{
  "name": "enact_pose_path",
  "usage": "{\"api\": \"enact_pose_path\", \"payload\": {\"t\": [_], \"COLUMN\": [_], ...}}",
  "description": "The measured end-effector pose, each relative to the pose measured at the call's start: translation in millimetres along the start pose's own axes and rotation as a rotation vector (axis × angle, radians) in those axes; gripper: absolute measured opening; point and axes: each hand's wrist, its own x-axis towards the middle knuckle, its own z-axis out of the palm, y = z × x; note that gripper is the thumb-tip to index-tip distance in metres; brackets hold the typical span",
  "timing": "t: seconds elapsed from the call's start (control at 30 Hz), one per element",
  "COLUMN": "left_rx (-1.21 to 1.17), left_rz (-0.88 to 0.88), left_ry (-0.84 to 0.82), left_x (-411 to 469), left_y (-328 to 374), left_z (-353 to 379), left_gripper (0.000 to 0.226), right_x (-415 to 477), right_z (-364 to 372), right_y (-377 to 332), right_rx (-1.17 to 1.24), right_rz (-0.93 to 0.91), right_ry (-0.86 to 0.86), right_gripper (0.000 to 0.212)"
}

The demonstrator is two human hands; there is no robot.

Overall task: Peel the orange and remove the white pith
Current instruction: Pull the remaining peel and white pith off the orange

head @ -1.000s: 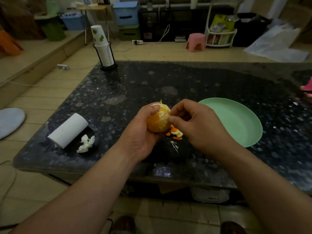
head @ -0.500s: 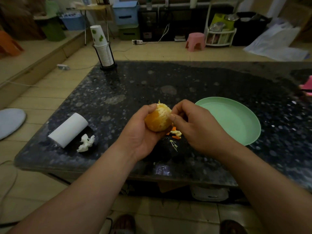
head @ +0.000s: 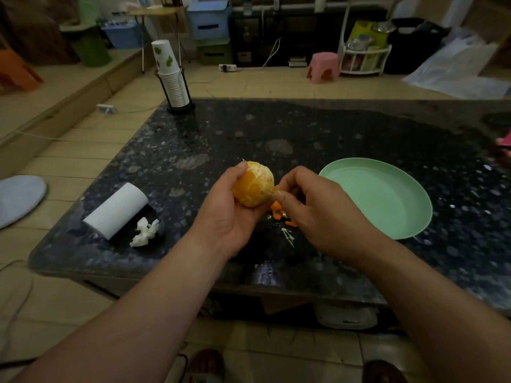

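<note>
Pith-stripping step: L hand [head: 229, 217] cupped peeled orange [head: 253, 186], R hand [head: 318, 214] fingers [head: 279, 193] pinched pith strand [head: 272, 191] at its side. Next prob needed steady pull away, w/o tearing segments

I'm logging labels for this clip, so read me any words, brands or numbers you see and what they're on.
None can be read.
The paper cups show only green leaf prints, no words.
Anything on the blue box or the white rack is too small and blurred.
</note>
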Motion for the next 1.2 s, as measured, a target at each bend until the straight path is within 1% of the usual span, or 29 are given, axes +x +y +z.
{"api": "enact_pose_path", "payload": {"t": [0.1, 0.17, 0.23, 0.33, 0.4, 0.47, 0.53, 0.6, 0.63, 0.67, 0.7, 0.73, 0.83, 0.87, 0.93, 0.97, 1.03, 1.07, 1.1, 1.13, 1.2], "left_rx": [-0.040, -0.094, -0.153, -0.180, -0.193, -0.204, -0.183, -0.137, -0.113, -0.093, -0.076, -0.061, -0.024, -0.014, 0.007, 0.015, 0.029, 0.034, 0.042, 0.053, 0.082], "left_rz": [-0.002, -0.005, -0.011, -0.011, -0.015, -0.021, -0.036, -0.067, -0.081, -0.090, -0.092, -0.091, -0.087, -0.089, -0.092, -0.089, -0.079, -0.074, -0.069, -0.065, -0.051], "left_ry": [0.016, 0.047, 0.085, 0.103, 0.092, 0.086, 0.088, 0.089, 0.085, 0.074, 0.064, 0.057, 0.040, 0.033, 0.027, 0.024, 0.019, 0.015, 0.010, 0.002, -0.027], "left_x": [1, 3, 5, 4, 2, 1, 0, -1, -2, -2, -2, -2, -3, -3, -5, -5, -5, -5, -5, -5, -6], "left_y": [4, 6, 7, 8, 8, 7, 7, 7, 7, 7, 7, 7, 6, 6, 6, 5, 5, 5, 5, 5, 5], "left_z": [-1, -3, -3, -4, -4, -2, -2, -1, 0, 0, -1, -1, 0, 0, 2, 2, 2, 2, 2, 2, 3], "left_gripper": [0.043, 0.051, 0.055, 0.051, 0.045, 0.042, 0.043, 0.049, 0.050, 0.048, 0.045, 0.043, 0.045, 0.045, 0.042, 0.043, 0.047, 0.047, 0.044, 0.041, 0.034], "right_x": [-1, -1, -1, 0, 2, 5, 7, 8, 9, 9, 9, 9, 10, 9, 9, 8, 7, 6, 6, 5, 2], "right_z": [0, 0, -1, 1, 3, 6, 9, 10, 9, 8, 7, 6, 3, 3, 1, 0, 0, -1, -2, -4, -8], "right_y": [0, 1, 3, 10, 17, 25, 30, 32, 31, 29, 26, 24, 20, 18, 16, 15, 14, 13, 11, 7, 0], "right_rx": [-0.005, -0.002, -0.004, -0.062, -0.128, -0.195, -0.272, -0.318, -0.330, -0.337, -0.326, -0.297, -0.275, -0.284, -0.228, -0.194, -0.200, -0.225, -0.219, -0.175, 0.003], "right_rz": [0.001, 0.009, 0.018, 0.057, 0.105, 0.149, 0.184, 0.201, 0.200, 0.191, 0.187, 0.185, 0.181, 0.169, 0.160, 0.170, 0.157, 0.141, 0.117, 0.100, 0.072], "right_ry": [-0.003, -0.002, 0.016, 0.019, -0.016, -0.069, -0.081, -0.059, -0.044, -0.032, -0.026, -0.009, 0.047, 0.052, 0.061, 0.062, 0.076, 0.087, 0.094, 0.102, 0.097], "right_gripper": [0.007, 0.007, 0.008, 0.009, 0.008, 0.013, 0.011, 0.021, 0.022, 0.018, 0.012, 0.010, 0.022, 0.020, 0.007, 0.007, 0.013, 0.012, 0.006, 0.008, 0.013]}}
